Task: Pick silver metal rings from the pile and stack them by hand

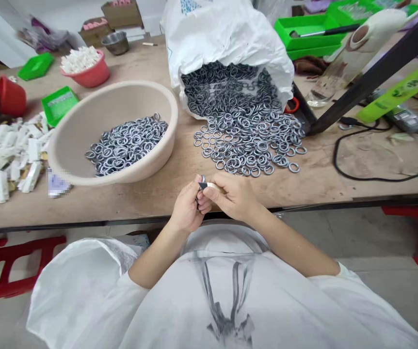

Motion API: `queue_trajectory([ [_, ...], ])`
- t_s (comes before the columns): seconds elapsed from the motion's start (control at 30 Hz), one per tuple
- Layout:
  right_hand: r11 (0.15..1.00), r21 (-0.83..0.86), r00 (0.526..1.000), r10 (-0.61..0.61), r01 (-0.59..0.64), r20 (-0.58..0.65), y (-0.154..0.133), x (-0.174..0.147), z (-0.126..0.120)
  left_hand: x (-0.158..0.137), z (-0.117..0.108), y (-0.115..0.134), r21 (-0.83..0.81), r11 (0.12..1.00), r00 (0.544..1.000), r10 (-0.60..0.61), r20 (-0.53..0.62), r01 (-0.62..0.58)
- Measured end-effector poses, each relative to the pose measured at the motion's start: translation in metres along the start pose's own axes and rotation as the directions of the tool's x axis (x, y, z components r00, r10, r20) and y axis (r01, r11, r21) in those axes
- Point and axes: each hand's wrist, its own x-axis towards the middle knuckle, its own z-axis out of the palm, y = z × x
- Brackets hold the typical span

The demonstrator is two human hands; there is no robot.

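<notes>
My left hand (187,206) is closed at the table's front edge, with a grey metal ring (202,178) showing above its fingers. Close beside it, my right hand (236,196) pinches a small pale-handled tool (212,186) with a dark, pointed tip, perhaps a blade. That tip meets the left thumb and fingers near the ring. Beyond my hands, a heap of loose metal rings (252,140) spills from a white sack (227,34) lying on its side. To the left, a wide beige basin (59,155) holds many similar rings.
White plastic parts (12,155) are piled at the left. Behind them stand a green tray (59,104), a red bowl (92,75) of white pieces and a metal bowl (116,43). On the right are a dark slanted post (372,68), a black cable (361,179) and green bins (303,36).
</notes>
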Motion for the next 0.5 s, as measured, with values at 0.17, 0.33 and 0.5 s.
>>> queue_trajectory([
  [0.17,0.998,-0.05,0.999,-0.041,0.04,-0.01,-0.0005,-0.0008,-0.0009,-0.0018,0.0034,-0.0011,-0.017,1.0,1.0,-0.017,0.018,0.017],
  [0.33,0.998,-0.048,0.999,-0.033,0.032,-0.009,-0.001,0.0001,-0.0036,-0.0023,0.0035,-0.0034,-0.025,0.999,0.998,-0.019,0.053,0.02],
  [0.5,0.999,0.037,0.997,0.018,-0.02,0.07,-0.0018,0.0002,0.0,0.0017,-0.003,-0.0027,-0.036,0.999,0.996,-0.015,0.087,0.018],
])
